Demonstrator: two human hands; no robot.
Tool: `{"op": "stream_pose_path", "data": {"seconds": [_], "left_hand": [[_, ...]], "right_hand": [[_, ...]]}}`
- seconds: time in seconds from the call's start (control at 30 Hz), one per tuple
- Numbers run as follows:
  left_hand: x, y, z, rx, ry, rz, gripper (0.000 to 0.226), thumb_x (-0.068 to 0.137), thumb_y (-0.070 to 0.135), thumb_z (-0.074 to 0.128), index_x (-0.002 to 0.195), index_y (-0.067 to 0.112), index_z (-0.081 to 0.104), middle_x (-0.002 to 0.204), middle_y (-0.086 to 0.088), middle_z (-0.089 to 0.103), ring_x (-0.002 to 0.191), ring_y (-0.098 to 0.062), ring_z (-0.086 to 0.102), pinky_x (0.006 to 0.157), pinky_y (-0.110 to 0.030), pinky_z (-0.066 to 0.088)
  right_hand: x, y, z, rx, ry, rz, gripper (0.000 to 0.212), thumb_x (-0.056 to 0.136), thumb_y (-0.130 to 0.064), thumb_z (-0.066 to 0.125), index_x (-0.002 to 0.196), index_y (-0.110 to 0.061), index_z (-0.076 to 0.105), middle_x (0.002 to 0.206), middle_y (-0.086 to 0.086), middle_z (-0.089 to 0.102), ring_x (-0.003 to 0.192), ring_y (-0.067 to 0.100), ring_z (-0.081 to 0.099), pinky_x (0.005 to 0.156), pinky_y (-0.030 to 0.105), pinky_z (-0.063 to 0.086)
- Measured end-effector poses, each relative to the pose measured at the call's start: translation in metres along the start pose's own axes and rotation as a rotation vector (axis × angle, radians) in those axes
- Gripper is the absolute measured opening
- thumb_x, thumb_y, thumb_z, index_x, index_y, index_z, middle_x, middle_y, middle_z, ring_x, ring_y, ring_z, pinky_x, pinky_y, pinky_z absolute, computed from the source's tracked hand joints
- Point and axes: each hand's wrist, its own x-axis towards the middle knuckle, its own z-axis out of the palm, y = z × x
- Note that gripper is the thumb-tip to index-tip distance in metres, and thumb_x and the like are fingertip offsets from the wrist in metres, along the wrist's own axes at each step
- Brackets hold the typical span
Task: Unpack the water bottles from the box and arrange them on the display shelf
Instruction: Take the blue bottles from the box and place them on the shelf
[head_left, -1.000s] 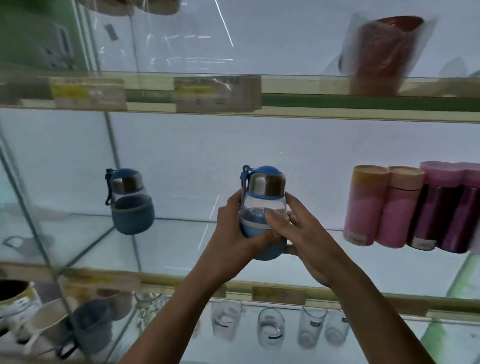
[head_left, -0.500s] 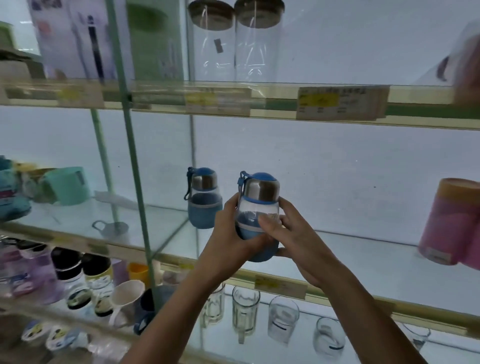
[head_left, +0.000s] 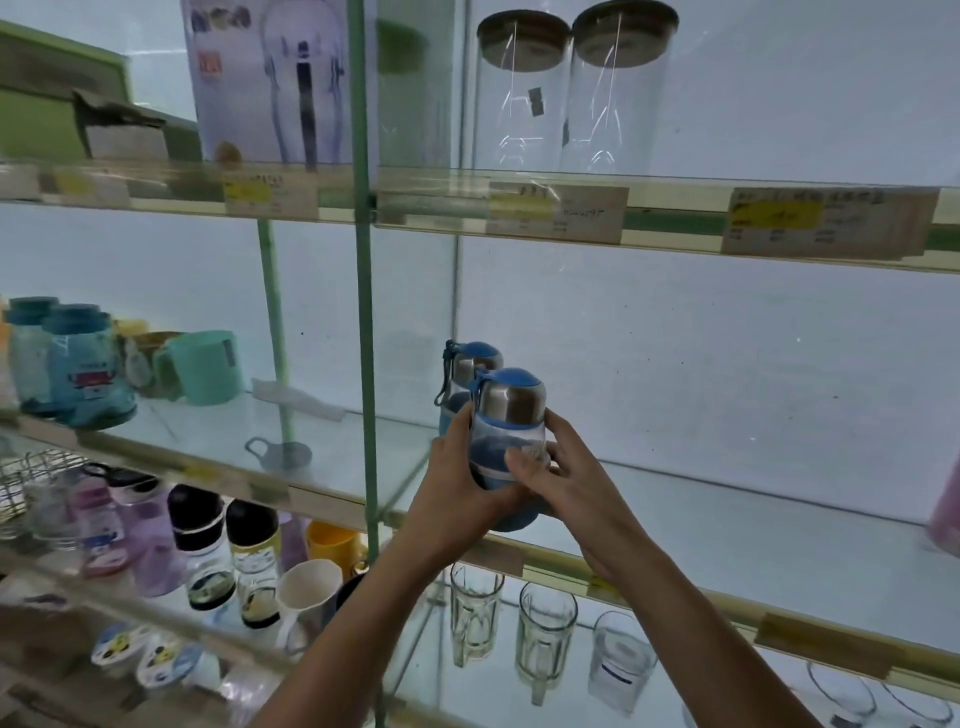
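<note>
I hold a small water bottle (head_left: 508, 415) upright between both hands, at the front edge of the glass display shelf (head_left: 727, 525). My left hand (head_left: 454, 493) wraps its left side and my right hand (head_left: 569, 486) wraps its right side. My fingers (head_left: 524, 465) are curled round the clear middle and the blue sleeve at the base. The bottle has a rounded blue top, a steel collar and a blue carry loop on its left. I cannot tell whether its base touches the shelf or hangs just above it.

A second water bottle (head_left: 470, 358) of the same kind stands on the shelf just behind the one I hold, slightly to its left and partly hidden by it.

A green post (head_left: 363, 312) rises just left of my hands. Two tall glass jars (head_left: 519, 104) with dark lids stand on the upper shelf (head_left: 441, 200), which carries a price label (head_left: 826, 221) on its front edge. Clear drinking glasses (head_left: 475, 613) stand on the shelf below my arms. A mint-green mug (head_left: 208, 366) sits well to the left, past the post.
</note>
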Motion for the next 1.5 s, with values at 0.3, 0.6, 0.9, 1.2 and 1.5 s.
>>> {"op": "stream_pose_path", "data": {"seconds": [0.3, 0.6, 0.9, 1.2, 1.5], "left_hand": [[0.008, -0.017, -0.01, 0.102, 0.038, -0.023, 0.112, 0.066, 0.062, 0.084, 0.154, 0.046, 0.017, 0.14, 0.003, 0.055, 0.125, -0.017, 0.06, 0.101, -0.048, 0.054], [-0.004, -0.018, -0.009, 0.309, 0.172, -0.014, 0.102, 0.085, 0.049, 0.073, 0.159, 0.035, 0.004, 0.148, -0.006, 0.033, 0.121, -0.023, 0.059, 0.09, -0.03, 0.047], [-0.013, -0.019, -0.001, 0.431, 0.259, 0.008, 0.095, 0.093, 0.042, 0.067, 0.16, 0.024, 0.003, 0.146, -0.009, 0.037, 0.13, -0.023, 0.048, 0.093, -0.03, 0.046], [-0.026, -0.022, 0.0, 0.601, 0.354, 0.082, 0.083, 0.097, 0.027, 0.062, 0.16, 0.017, 0.01, 0.143, -0.01, 0.034, 0.128, -0.023, 0.043, 0.089, -0.022, 0.044], [-0.035, -0.025, 0.007, 0.664, 0.415, 0.113, 0.087, 0.088, 0.023, 0.075, 0.156, 0.008, 0.023, 0.143, -0.015, 0.037, 0.131, -0.03, 0.041, 0.098, -0.04, 0.051]], "right_hand": [[0.011, 0.001, 0.017, -0.093, 0.005, 0.038, 0.069, 0.094, -0.043, 0.071, 0.151, -0.048, 0.034, 0.147, -0.006, 0.056, 0.13, 0.013, 0.057, 0.111, 0.039, 0.048], [0.022, 0.003, 0.028, -0.154, -0.028, 0.036, 0.071, 0.097, -0.042, 0.066, 0.156, -0.046, 0.025, 0.136, -0.014, 0.055, 0.104, -0.004, 0.061, 0.078, 0.013, 0.053], [0.021, 0.006, 0.033, -0.235, 0.004, 0.061, 0.07, 0.096, -0.047, 0.066, 0.152, -0.04, 0.024, 0.141, -0.01, 0.054, 0.113, 0.004, 0.062, 0.096, 0.025, 0.052], [0.022, 0.008, 0.037, -0.338, -0.042, 0.021, 0.06, 0.096, -0.045, 0.068, 0.141, -0.052, 0.029, 0.149, -0.006, 0.051, 0.114, 0.009, 0.059, 0.083, 0.013, 0.05], [0.021, 0.007, 0.044, -0.471, 0.013, -0.021, 0.064, 0.096, -0.051, 0.064, 0.151, -0.047, 0.031, 0.145, -0.008, 0.058, 0.11, 0.013, 0.066, 0.085, 0.02, 0.05]]}}
